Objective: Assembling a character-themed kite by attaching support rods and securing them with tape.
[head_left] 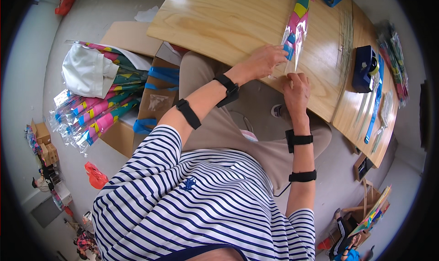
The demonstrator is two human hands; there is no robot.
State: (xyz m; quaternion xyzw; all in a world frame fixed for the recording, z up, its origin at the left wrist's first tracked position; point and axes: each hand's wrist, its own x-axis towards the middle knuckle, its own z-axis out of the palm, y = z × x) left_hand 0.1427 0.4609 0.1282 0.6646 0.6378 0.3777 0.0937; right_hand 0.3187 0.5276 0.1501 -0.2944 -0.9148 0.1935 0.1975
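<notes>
A long clear plastic sleeve (pixel 299 34) lies over the wooden table, with folded pink, yellow, green and blue material inside. Its near end reaches the table's front edge. My left hand (pixel 269 61) is closed at the sleeve's left side, its fingertips pressed on the plastic near the blue part. My right hand (pixel 297 88) pinches the clear near end of the sleeve, just over the table edge. Exactly what lies between the right fingertips is too small to make out.
On the wooden table (pixel 219 14) stand a dark blue tape dispenser (pixel 362 71) and several thin sticks (pixel 344 46) at the right. A blue strap (pixel 376 110) lies beyond. At the left, a cardboard box (pixel 120 135) holds several colourful sleeved bundles (pixel 103 114) under a white cloth (pixel 87 71).
</notes>
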